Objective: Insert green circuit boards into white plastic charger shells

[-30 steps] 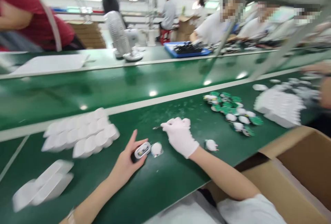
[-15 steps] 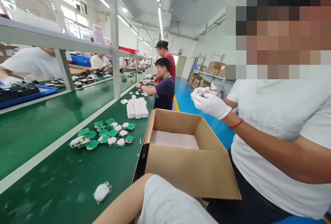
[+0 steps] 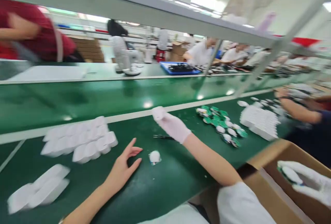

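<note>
My left hand (image 3: 125,170) is bare and open over the green bench, its fingers apart and holding nothing. Just right of its fingertips lies a small green circuit board with a round white part (image 3: 155,157). My right hand (image 3: 173,124), in a white glove, reaches forward with its fingers closed. At its fingertips is something white, too blurred to name. A thin black tool, like tweezers (image 3: 162,136), lies under that hand, partly hidden. White plastic cases (image 3: 77,138) stand in rows left of my hands, with a few more (image 3: 38,187) nearer me.
Green circuit boards (image 3: 219,120) lie in a pile to the right, beside stacked white cases (image 3: 259,120). A cardboard box (image 3: 274,158) stands at the bench's right edge. Over it, a co-worker's gloved hand (image 3: 310,181) holds a circuit board. A shelf beam (image 3: 155,7) crosses above.
My view has swung left from the co-worker and box to the bench. Both my hands and the rows of white cases are now in view.
</note>
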A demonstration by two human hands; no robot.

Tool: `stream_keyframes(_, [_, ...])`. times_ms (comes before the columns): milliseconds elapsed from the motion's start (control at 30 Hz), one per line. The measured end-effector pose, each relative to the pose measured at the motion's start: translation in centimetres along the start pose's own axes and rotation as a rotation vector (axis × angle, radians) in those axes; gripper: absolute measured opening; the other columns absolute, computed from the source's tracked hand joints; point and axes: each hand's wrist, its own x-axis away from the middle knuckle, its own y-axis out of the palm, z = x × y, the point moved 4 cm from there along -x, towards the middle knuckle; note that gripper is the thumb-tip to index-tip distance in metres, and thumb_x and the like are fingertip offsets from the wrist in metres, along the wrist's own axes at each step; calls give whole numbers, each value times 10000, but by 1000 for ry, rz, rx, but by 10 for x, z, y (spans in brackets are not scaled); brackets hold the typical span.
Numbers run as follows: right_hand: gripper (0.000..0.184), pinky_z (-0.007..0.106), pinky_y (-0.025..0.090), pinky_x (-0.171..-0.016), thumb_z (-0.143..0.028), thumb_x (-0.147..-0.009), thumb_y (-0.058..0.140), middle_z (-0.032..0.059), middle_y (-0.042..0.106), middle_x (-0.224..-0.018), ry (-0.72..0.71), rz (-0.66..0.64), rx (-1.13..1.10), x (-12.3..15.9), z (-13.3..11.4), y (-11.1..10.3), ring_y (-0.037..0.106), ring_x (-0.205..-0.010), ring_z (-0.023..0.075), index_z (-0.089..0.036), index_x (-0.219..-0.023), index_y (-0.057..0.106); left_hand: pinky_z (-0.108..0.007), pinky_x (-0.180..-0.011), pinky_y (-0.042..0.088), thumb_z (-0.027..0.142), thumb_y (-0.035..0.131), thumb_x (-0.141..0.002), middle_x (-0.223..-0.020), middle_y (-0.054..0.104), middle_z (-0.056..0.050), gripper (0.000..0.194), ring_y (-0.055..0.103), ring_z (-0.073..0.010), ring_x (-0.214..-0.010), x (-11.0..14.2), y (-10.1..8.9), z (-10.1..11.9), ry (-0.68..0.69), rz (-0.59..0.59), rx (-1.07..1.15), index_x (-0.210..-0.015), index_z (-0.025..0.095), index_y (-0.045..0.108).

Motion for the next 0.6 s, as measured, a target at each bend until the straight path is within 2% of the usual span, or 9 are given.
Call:
stream_keyframes(33, [334,407,521,-849,-377,-923,510,78,575,-1181,30,-47,117,-14,17,21,585,-1029,196,-168,-1178,558,-345,-940,523,247,548,-835,-1079,653,-44,636,629,-158,-1000,5,-2,-1,37,-14,66,-1421,204,307])
stream_keyframes(100, [343,368,530,-881,-418,-958,383,52,599,-1145,34,-91,315,-23,36,42,575,-1081,165,-203,-1116,598,-377,-952,511,250,506,-840,-1070,648,-47,587,619,-160,-989,6,-1,-1,31,-26,83,-1404,210,346])
stream_keyframes(167, [370,316,522,-924,-438,-955,325,39,628,-1096,12,-93,341,-22,42,42,575,-1096,130,-236,-1035,625,-377,-948,506,229,495,-830,-1072,644,-52,540,609,-163,-986,1,2,2,26,-34,88,-1362,200,411])
stream_keyframes(267, [295,324,507,-965,-439,-896,443,50,658,-1057,-28,-24,324,-26,42,29,604,-1056,143,-228,-975,635,-335,-894,517,187,473,-836,-1058,642,-54,448,603,-158,-950,0,2,10,57,-28,33,-1284,190,499])
stream_keyframes(333, [277,357,514,-948,-420,-860,515,59,665,-1042,-62,69,442,-42,41,21,611,-1042,171,-208,-982,644,-342,-845,514,156,430,-862,-1010,647,-57,375,596,-174,-915,3,-1,17,104,25,-163,-1210,189,566])
stream_keyframes(400, [287,397,504,-937,-386,-837,572,78,655,-1058,-97,185,576,-69,39,15,600,-1053,201,-171,-1015,641,-389,-831,486,151,403,-884,-1027,646,-80,352,580,-220,-933,7,-8,24,135,143,-480,-1171,182,604])
stream_keyframes(500, [315,466,428,-981,-340,-858,581,102,590,-1186,-154,338,686,-115,31,5,527,-1147,234,-136,-1098,592,-451,-859,427,194,412,-912,-1278,555,-132,404,536,-302,-1060,7,-22,27,87,347,-886,-1299,157,523])
stream_keyframes(600, [212,427,370,-1018,-299,-873,573,97,570,-1213,-171,378,773,-149,24,-4,467,-1207,241,-162,-1026,624,-474,-854,398,228,383,-938,-1444,388,-159,462,500,-347,-1129,3,-34,21,-34,442,-1049,-1387,122,416])
